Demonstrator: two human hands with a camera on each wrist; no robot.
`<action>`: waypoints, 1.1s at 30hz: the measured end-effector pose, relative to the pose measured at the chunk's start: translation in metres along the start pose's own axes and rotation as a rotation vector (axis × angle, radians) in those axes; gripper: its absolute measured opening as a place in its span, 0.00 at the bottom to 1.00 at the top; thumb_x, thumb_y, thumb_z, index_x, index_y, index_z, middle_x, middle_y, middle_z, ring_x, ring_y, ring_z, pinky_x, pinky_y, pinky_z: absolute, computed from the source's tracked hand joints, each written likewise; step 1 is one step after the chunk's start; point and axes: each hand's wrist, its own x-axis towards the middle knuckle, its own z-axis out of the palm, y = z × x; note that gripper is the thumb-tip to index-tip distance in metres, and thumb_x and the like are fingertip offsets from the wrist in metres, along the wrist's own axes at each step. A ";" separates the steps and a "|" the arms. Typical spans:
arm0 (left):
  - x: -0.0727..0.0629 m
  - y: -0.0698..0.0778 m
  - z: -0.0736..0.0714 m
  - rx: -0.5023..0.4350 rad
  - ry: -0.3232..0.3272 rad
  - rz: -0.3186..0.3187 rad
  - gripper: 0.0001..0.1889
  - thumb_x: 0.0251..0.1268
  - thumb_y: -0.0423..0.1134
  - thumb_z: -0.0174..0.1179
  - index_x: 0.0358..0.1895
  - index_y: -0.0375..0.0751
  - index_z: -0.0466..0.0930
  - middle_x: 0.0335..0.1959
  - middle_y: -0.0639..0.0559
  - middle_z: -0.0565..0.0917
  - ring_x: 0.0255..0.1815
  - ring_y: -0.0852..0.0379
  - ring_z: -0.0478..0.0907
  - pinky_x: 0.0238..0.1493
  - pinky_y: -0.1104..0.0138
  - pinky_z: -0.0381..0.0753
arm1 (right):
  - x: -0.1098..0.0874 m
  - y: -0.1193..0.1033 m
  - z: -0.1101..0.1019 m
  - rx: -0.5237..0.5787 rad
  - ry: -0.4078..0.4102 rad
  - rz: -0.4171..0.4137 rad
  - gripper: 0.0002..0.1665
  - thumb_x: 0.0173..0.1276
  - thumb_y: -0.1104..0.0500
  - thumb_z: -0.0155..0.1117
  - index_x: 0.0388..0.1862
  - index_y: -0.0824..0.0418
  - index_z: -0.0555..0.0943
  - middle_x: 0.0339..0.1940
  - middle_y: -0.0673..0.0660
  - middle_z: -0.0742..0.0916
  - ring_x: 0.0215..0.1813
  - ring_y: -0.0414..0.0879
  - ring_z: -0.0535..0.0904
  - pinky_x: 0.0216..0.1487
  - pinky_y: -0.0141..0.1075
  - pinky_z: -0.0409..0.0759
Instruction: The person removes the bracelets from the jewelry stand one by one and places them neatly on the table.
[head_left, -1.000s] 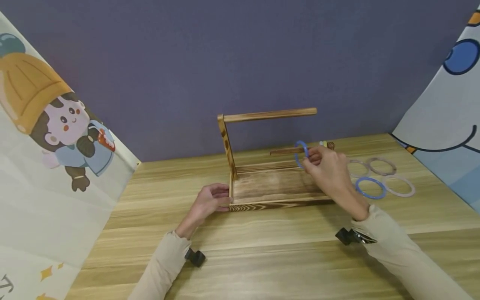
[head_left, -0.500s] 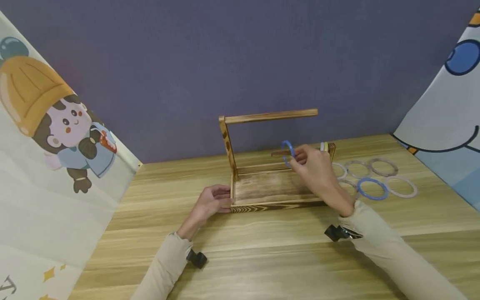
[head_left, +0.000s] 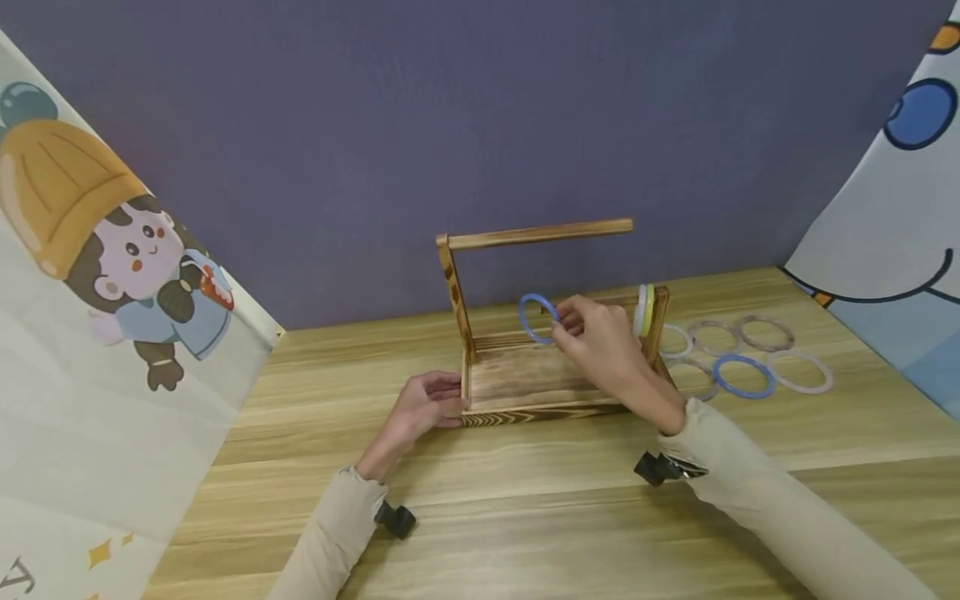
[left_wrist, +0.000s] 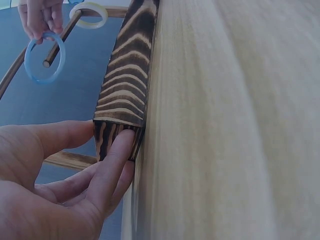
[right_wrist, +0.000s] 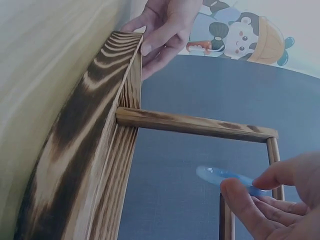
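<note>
My right hand (head_left: 600, 342) pinches a blue bangle (head_left: 531, 298) between thumb and fingers, beside the free tip of the lower bar of a wooden bangle stand (head_left: 543, 419). Whether the tip still pokes into the bangle I cannot tell. In the right wrist view the bangle (right_wrist: 210, 174) appears nearly edge-on. My left hand (head_left: 420, 404) holds the left end of the stand's base; the left wrist view shows its fingers against the striped end (left_wrist: 122, 95). A white bangle (head_left: 640, 310) and a yellow bangle (head_left: 649, 312) hang on the lower bar by the right post (head_left: 657, 321).
Several loose bangles lie on the table right of the stand, among them a blue one (head_left: 744, 377) and a pale pink one (head_left: 801, 372). The stand's higher bar (head_left: 540, 234) juts right from its left post (head_left: 455, 296). A dark wall (head_left: 480, 125) rises behind the table.
My right hand has drawn the blue bangle leftward along the lower bar to its tip, uncovering the white and yellow bangles. My left hand stays at the stand's left end.
</note>
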 end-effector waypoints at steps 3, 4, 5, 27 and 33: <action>0.000 -0.001 -0.001 0.002 0.003 -0.003 0.25 0.61 0.24 0.65 0.62 0.26 0.72 0.57 0.30 0.78 0.51 0.42 0.81 0.44 0.56 0.90 | -0.004 0.000 -0.003 0.033 -0.019 0.011 0.11 0.70 0.64 0.60 0.45 0.71 0.83 0.34 0.64 0.89 0.35 0.53 0.87 0.34 0.41 0.91; 0.000 -0.001 -0.001 0.004 0.002 -0.004 0.25 0.61 0.24 0.65 0.62 0.26 0.72 0.57 0.30 0.78 0.51 0.42 0.82 0.44 0.56 0.90 | -0.006 0.001 -0.004 0.039 -0.025 0.015 0.11 0.70 0.65 0.60 0.45 0.71 0.83 0.34 0.64 0.89 0.35 0.53 0.87 0.34 0.41 0.91; 0.000 -0.001 -0.001 0.006 0.002 -0.003 0.25 0.61 0.25 0.65 0.62 0.25 0.72 0.57 0.30 0.77 0.50 0.43 0.82 0.44 0.55 0.90 | -0.007 0.001 -0.005 0.049 -0.032 0.022 0.11 0.70 0.65 0.59 0.46 0.71 0.82 0.35 0.64 0.89 0.35 0.53 0.87 0.35 0.42 0.91; -0.001 -0.001 -0.001 0.007 -0.019 -0.001 0.25 0.63 0.26 0.64 0.63 0.24 0.70 0.59 0.28 0.76 0.52 0.40 0.81 0.45 0.57 0.90 | -0.069 0.046 -0.086 -0.051 0.038 0.034 0.13 0.68 0.67 0.66 0.50 0.72 0.84 0.32 0.63 0.89 0.26 0.33 0.84 0.24 0.20 0.82; -0.001 0.000 0.000 0.015 -0.018 0.000 0.25 0.63 0.26 0.64 0.63 0.24 0.70 0.59 0.28 0.76 0.52 0.40 0.81 0.44 0.56 0.90 | -0.089 0.071 -0.111 -0.002 -0.007 0.130 0.15 0.70 0.66 0.65 0.52 0.73 0.83 0.31 0.61 0.90 0.25 0.35 0.84 0.26 0.22 0.83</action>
